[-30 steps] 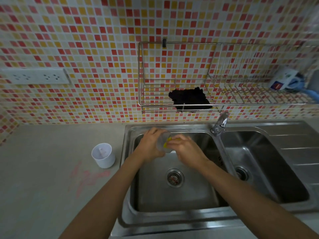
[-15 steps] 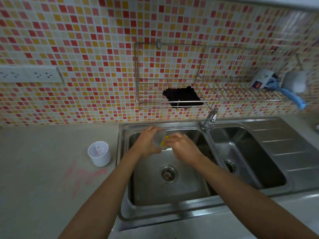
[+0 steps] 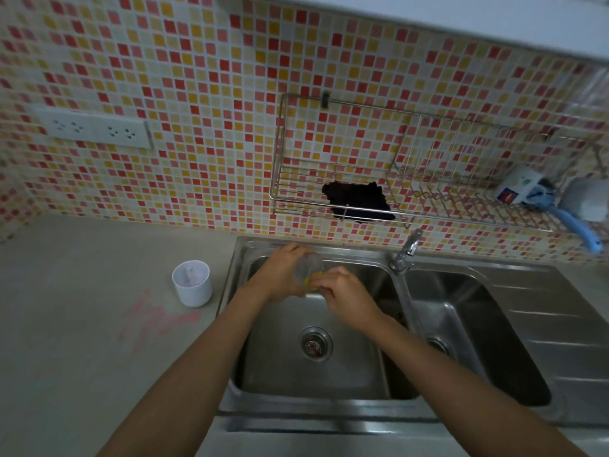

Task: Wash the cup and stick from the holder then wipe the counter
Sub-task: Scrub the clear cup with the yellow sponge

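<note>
Just beyond the drain (image 3: 315, 344), the right grip (image 3: 342, 293) pinches a yellow sponge (image 3: 309, 281) at the mouth of the clear cup (image 3: 308, 266) — it lies sideways, mouth toward that grip, wrapped by the left grip (image 3: 280, 272); farther left of the drain, the holder (image 3: 191, 285) stands on the bench (image 3: 82, 324).

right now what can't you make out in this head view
Head view, yellow item: mostly covered by the right hand pinching it.
Head view, cup: partly covered by the left hand gripping it, blurred; cleanliness unclear.
Head view, white holder: contents too small and blurred.
</note>
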`<state>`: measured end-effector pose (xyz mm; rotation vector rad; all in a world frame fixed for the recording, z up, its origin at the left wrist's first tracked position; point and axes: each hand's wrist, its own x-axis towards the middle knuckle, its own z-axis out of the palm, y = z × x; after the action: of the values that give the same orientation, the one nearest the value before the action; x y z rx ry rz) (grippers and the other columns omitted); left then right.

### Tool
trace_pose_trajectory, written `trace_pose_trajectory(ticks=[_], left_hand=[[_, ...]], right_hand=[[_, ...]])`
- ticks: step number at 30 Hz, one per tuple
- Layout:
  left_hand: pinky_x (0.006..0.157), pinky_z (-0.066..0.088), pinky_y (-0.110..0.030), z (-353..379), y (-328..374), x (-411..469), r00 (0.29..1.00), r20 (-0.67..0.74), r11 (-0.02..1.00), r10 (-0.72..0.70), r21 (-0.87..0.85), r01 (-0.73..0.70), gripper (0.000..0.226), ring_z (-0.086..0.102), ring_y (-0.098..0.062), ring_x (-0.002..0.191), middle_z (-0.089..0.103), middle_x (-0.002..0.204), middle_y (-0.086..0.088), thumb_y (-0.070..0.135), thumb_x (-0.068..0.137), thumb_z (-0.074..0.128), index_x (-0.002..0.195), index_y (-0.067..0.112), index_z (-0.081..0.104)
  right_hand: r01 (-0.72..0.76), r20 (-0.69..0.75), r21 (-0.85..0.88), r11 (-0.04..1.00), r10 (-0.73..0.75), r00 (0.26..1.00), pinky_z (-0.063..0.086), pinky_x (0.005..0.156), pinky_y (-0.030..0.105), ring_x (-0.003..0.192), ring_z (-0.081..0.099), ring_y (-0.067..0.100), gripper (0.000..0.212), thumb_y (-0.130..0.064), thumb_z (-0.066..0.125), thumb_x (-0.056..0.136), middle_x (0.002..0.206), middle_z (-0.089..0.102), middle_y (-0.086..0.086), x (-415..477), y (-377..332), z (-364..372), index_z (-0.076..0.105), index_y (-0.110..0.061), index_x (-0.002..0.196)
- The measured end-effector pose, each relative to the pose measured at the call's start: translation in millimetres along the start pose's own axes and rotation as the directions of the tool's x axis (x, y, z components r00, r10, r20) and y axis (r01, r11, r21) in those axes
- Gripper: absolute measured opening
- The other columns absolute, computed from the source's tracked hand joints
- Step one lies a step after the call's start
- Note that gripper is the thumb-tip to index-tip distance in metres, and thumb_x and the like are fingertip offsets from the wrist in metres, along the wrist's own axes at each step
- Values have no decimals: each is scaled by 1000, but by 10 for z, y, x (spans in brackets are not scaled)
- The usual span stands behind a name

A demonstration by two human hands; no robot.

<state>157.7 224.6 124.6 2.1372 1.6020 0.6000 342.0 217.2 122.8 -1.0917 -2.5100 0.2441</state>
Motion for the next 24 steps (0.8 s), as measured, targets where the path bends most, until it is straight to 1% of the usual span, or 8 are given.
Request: trace_pose_trajectory(ticks=[3,7,9,12,16,19,22,24], left_hand=[[107,41,-41,40,73,-8,1000,-5,1000,-14,11,14,92,45,-23,126,46,136,-3,26,57,89,137,22,45],[104,35,-28,82,221,3,999,-13,999,-35,-15,35,91,43,-21,128,44,140,-4,20,60,88,139,19,43],[102,34,-26,71,286,30,999,-5,999,-45,-23,45,89,41,-20,129,43,141,-2,22,63,87,140,20,43],[105,37,-30,46,369,80,999,24,999,-40,-35,40,88,42,-19,128,44,140,-2,24,63,86,140,19,44],[100,34,-22,109,460,90,999,-3,994,-54,-95,53,92,42,-18,129,44,140,-3,22,64,86,142,15,38],[105,35,-26,203,508,74,996,-48,986,-72,-152,64,100,38,-15,130,41,141,-3,24,61,88,143,15,32],[105,37,-27,279,533,85,987,-131,989,-90,-127,74,92,41,-19,128,44,138,-6,21,61,87,138,11,37],[102,40,-28,306,523,102,984,-171,995,-51,-96,35,85,44,-22,124,45,132,-9,18,62,86,134,8,43]], right_hand=[[-57,64,94,994,51,997,41,91,22,101,58,20,27,-4,62,86,106,73,-1,-31,41,-37,74,-17,106],[133,83,-96,986,-125,989,54,81,42,99,61,24,37,4,72,70,100,74,-1,-31,306,-156,74,-17,100],[180,77,-132,975,-171,982,56,76,43,101,62,26,41,3,78,64,103,72,1,-39,428,-183,73,-16,101],[217,62,-152,964,-209,976,55,79,42,105,61,25,41,-4,81,66,108,71,-1,-101,471,-230,72,-18,103],[220,38,-153,963,-217,975,55,80,39,103,60,24,40,-4,79,68,107,71,0,-169,528,-281,72,-16,104],[238,-1,-138,962,-240,971,55,80,40,104,60,24,45,0,81,64,107,70,1,-167,585,-311,71,-15,105],[237,-17,-134,962,-241,970,54,85,36,105,60,23,47,5,79,64,106,71,1,-170,590,-357,71,-14,106],[174,-41,-32,984,-175,984,50,93,32,105,59,23,38,5,71,76,108,71,2,-208,547,-403,72,-13,109]])
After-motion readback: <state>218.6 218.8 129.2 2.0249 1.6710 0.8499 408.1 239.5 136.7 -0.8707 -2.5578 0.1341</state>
